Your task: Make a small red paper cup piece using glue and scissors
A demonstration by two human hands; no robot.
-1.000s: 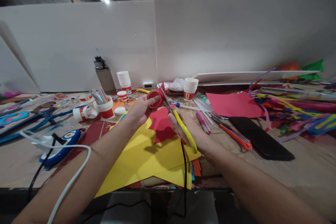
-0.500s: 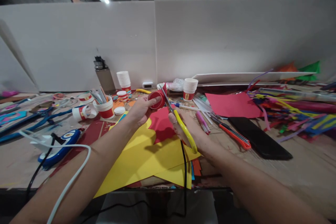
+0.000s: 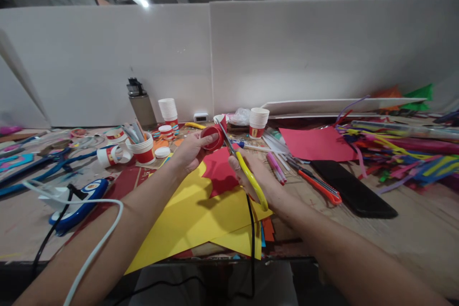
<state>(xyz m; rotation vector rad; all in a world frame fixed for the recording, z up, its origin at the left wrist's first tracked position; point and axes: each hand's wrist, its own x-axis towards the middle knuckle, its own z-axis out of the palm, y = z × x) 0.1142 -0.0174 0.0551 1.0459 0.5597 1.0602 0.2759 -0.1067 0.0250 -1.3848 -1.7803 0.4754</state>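
Cluttered table [image 3: 423, 229], right hand [image 3: 253, 174] gripping yellow-handled scissors [image 3: 251, 177]

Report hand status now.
Left hand: gripping red round piece. Right hand: on yellow-handled scissors, blades at piece's edge. Black cable hangs below right hand.

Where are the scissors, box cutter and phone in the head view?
Scissors [image 3: 251, 179]: head view, on the yellow handle.
Box cutter [image 3: 320, 186]: head view, on the orange-red body.
Phone [image 3: 355, 189]: head view, middle of the black upper face.
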